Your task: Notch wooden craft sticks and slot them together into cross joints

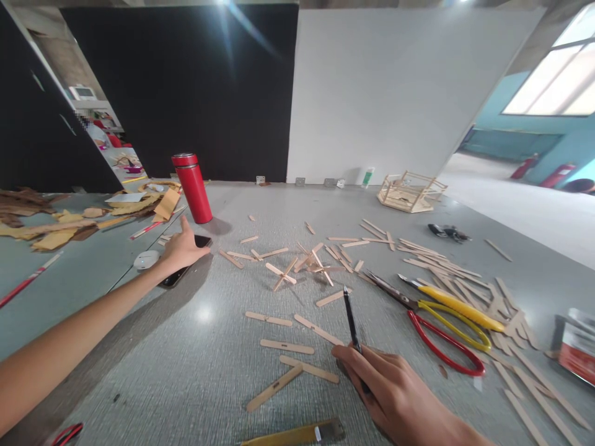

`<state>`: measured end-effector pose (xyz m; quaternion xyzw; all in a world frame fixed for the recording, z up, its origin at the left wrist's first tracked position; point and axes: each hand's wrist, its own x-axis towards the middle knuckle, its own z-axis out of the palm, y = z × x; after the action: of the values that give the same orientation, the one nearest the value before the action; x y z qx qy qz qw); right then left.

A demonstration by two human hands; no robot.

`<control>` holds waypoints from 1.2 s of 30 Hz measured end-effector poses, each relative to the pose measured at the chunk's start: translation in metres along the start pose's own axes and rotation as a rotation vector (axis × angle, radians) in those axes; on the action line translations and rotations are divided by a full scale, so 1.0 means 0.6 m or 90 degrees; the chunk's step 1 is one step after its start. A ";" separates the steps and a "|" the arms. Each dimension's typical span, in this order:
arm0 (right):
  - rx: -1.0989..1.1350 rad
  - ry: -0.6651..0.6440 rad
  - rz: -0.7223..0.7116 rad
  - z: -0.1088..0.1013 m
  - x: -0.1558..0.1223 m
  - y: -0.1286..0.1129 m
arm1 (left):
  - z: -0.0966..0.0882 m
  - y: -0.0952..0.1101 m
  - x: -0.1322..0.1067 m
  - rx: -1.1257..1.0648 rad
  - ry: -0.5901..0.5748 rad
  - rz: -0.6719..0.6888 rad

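My right hand (395, 387) grips a black pen (352, 319), its tip pointing up and away over the table. Just left of that hand lie several notched wooden craft sticks (287, 347), apart or overlapping. My left hand (180, 249) reaches out over a dark smartphone (174, 279), with thumb and index finger stretched apart; whether it touches the phone is unclear. Beside the phone sits a white earbud case (145, 260). Ahead of the pen, some craft sticks are crossed into small X-shaped pieces (282, 275) standing on the table.
Red-and-yellow-handled scissors (446, 356) and a yellow utility knife (460, 305) lie right, beside a pile of sticks (511, 316). Behind stand a red flask (194, 191) and a wooden stick frame (411, 193). A yellow cutter (297, 433) lies at the front edge. Torn cardboard (60, 229) covers the far left.
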<state>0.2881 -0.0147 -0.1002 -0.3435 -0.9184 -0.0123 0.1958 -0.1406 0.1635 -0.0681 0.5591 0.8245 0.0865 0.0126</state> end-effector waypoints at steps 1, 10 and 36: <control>0.000 0.001 0.000 0.000 0.000 0.000 | 0.000 0.000 0.000 0.000 -0.001 0.000; -0.007 -0.002 0.006 0.001 0.006 0.001 | 0.000 -0.001 0.000 -0.005 0.003 0.023; 0.014 -0.085 -0.099 -0.009 0.010 -0.004 | -0.025 0.086 -0.340 -0.256 -0.203 0.703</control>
<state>0.2845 -0.0137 -0.0930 -0.2689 -0.9535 0.0057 0.1362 -0.0186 -0.0085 -0.0608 0.8968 0.3684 0.1491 0.1945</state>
